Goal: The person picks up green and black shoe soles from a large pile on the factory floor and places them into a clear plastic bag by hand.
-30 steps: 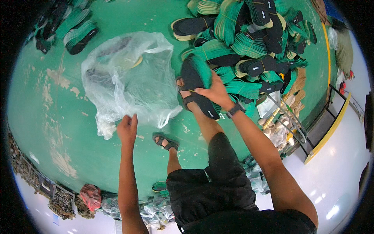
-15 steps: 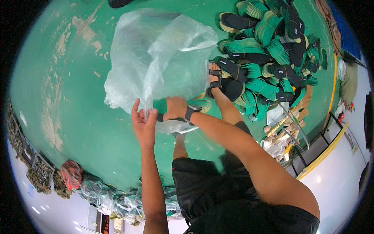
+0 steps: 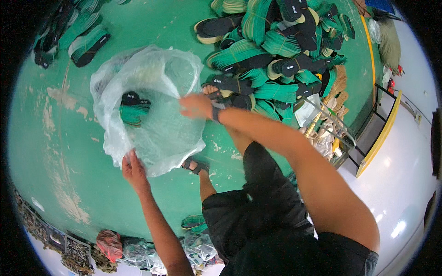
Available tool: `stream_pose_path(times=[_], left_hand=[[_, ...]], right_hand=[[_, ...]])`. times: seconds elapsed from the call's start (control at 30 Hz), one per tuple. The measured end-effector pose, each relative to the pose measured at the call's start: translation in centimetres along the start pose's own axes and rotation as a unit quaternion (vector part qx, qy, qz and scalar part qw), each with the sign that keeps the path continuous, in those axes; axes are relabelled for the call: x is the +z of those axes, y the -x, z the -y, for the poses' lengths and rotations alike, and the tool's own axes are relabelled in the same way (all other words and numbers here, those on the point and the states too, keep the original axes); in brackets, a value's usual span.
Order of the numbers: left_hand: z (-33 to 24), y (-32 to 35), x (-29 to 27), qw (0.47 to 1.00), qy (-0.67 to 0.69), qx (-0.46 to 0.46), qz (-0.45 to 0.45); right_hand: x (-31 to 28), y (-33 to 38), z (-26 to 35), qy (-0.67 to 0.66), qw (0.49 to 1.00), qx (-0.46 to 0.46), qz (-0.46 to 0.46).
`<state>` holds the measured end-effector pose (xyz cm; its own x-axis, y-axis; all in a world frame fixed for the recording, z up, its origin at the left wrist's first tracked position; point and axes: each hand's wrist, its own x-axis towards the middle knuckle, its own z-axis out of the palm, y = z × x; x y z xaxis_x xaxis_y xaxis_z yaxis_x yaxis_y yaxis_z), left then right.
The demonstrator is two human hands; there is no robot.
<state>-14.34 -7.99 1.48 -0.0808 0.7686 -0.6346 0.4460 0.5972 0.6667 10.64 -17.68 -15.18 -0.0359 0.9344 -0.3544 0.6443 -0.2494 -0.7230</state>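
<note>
A large clear plastic bag (image 3: 161, 152) spreads over the green floor in front of my feet, its mouth held wide and facing me. At its near left edge, the fingers of my left hand (image 3: 133, 169) are closed on the rim. My right hand (image 3: 197, 106), a little blurred, is closed on the rim at the right, with a dark watch on the wrist. Through the mouth shows a bundle of green and black shoe insoles (image 3: 133, 110) lying inside the bag. Plastic folds hide part of that bundle.
A large heap of banded insole bundles (image 3: 271, 87) covers the floor at the right, close to my sandalled foot. More bundles (image 3: 87, 46) lie at the far left. Filled plastic bags (image 3: 138, 252) line the near wall. A yellow-edged metal frame (image 3: 382, 133) stands at the right.
The bag's mouth has been drawn wide, with my hands now farther apart on its rim. My right hand has left the insoles low by the bag. The view has shifted, showing bundles at far left.
</note>
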Motion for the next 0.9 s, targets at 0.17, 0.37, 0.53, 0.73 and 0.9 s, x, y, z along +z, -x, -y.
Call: stream_pose_path(times=[0.17, 0.37, 0.53, 0.73, 0.9], left_hand=[[-2.2, -0.1, 1.8, 0.994, -0.099, 0.031, 0.019], [-1.5, 3.3, 3.0, 0.981, -0.192, -0.01, 0.023], [2.0, 8.5, 4.3, 0.983, -0.167, -0.055, -0.055], [9.1, 12.6, 9.3, 0.971, -0.131, -0.19, -0.065], [14.8, 10.0, 13.3, 0.956, -0.117, -0.253, -0.088]], right_hand=[[3.5, 15.3, -6.3, 0.117, 0.95, 0.086, 0.278], [2.2, 16.5, -8.8, 0.163, 0.952, 0.099, 0.241], [0.3, 17.8, -11.3, -0.031, 0.953, 0.181, 0.242], [-2.7, 12.4, -14.7, 0.036, 0.962, 0.262, 0.071], [-10.1, -0.3, -22.3, 0.353, 0.935, -0.008, -0.027]])
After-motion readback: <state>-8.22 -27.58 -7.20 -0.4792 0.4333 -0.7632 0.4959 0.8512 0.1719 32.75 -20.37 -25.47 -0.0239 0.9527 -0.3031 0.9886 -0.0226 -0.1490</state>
